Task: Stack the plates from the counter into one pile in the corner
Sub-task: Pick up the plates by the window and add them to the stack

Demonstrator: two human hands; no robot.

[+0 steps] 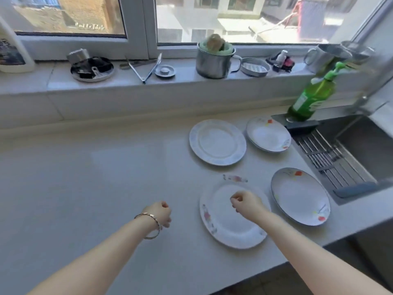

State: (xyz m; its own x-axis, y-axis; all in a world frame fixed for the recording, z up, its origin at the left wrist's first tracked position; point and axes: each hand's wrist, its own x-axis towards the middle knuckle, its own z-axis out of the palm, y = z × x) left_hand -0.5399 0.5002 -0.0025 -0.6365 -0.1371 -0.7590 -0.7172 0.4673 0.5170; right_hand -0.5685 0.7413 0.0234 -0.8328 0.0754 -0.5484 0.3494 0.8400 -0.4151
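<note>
Several white plates lie apart on the pale counter. A blue-rimmed plate (217, 142) sits at the back, a small flower-patterned plate (268, 134) to its right by the sink. A larger flowered plate (299, 195) lies near the sink edge. The nearest plate (229, 222) has pink flowers on its rim. My right hand (246, 202) hovers over this nearest plate with fingers curled, holding nothing. My left hand (159, 212), with a bracelet at the wrist, is curled loosely above bare counter to the left of it.
A sink (361, 145) with a metal rack lies at the right, a green soap bottle (308, 101) at its back corner. The windowsill holds a steel mug (214, 60), tongs (144, 67), small dishes and a white bottle (10, 47). The counter's front edge runs diagonally at lower right.
</note>
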